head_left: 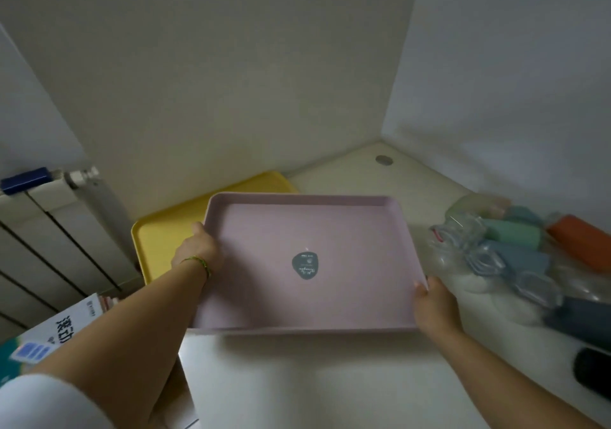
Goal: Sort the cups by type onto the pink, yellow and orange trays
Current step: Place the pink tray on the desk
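Note:
I hold the pink tray (347,226) over the white table, a dark sticker at its middle. My left hand (197,246) grips its left rim and my right hand (433,306) grips its right front corner. Behind and to the left lies the yellow tray (158,240), partly hidden by the pink one. At the right a heap of cups lies on its side: clear plastic cups (463,233), green cups (515,233), blue cups (525,260), an orange cup (582,240) and dark grey cups (582,322). No orange tray is in view.
Walls close the table (297,382) in at the back and right. A radiator (49,240) stands at the left, with a box printed with characters (56,332) below it. A round grommet (384,160) sits in the table's far corner.

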